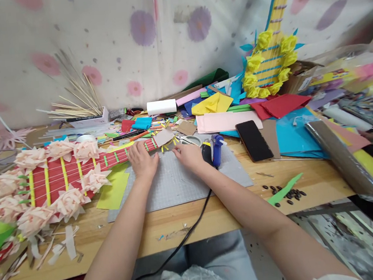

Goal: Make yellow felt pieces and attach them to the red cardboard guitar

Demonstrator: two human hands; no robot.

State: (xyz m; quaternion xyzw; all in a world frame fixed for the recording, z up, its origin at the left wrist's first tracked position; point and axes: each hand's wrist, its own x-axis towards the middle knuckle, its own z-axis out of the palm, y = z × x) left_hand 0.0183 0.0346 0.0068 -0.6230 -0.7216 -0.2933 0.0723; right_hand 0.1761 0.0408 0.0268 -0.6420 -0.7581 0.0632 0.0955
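Both hands grip nothing outright: left hand [142, 159] lies flat, fingers pressing the neck of the red paper guitar [61, 178] near its head; right hand [188, 154] pinches at the grey headstock piece [164, 137], how tightly can't be told. Guitar body with pink paper flowers [30, 159] lies to the left, neck reaching onto the grey cutting mat [177, 180]. Glue gun [214, 148] stands just beside the right hand, scissors [186, 139] near. Looks like headstock fitting; next needs steady alignment of the yellow pegs [169, 147].
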